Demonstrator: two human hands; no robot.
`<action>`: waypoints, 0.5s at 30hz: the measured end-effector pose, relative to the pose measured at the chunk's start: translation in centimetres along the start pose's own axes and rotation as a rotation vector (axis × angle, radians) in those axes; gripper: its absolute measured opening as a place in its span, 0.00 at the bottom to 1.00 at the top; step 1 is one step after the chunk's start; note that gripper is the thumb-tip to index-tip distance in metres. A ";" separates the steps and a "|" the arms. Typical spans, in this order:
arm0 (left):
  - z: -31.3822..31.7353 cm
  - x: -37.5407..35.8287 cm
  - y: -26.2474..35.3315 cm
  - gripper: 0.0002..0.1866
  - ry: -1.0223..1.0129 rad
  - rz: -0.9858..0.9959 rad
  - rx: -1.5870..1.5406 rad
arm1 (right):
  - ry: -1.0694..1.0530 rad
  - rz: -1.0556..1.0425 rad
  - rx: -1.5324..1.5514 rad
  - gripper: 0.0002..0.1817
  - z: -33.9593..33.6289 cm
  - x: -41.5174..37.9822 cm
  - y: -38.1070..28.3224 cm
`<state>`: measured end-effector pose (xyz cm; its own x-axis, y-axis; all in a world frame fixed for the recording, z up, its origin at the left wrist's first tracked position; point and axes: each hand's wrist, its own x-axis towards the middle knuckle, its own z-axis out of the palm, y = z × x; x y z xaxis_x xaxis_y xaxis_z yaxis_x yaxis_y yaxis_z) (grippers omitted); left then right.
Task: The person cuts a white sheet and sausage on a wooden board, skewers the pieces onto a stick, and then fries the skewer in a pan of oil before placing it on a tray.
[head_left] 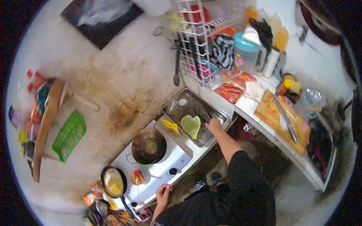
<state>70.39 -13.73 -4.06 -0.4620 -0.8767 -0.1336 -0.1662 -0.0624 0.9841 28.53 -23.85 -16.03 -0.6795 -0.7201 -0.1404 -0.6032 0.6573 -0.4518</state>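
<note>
The right hand (213,124) rests open-fingered on the metal tray (177,107), which looks stiff, light and slippery, best gripped by its raised rim, while the left hand (163,192) lies loosely on the stove edge (181,162), grasping nothing.

A cramped home kitchen. A wok (148,147) sits on the white stove (177,158), a dish rack (196,45) hangs nearby, and a cutting board (283,120) lies on the counter (245,107)
</note>
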 end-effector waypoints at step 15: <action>4.1 7.4 2.0 0.03 -0.174 0.245 -0.002 | 0.058 -0.813 0.545 0.11 -6.6 -13.3 -1.7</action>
<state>63.05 -18.38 -3.54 -0.6302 -0.7712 0.0900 -0.0299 0.1400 0.9897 35.86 -13.92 -7.59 -0.1707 -0.8863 0.4305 -0.6310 -0.2372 -0.7386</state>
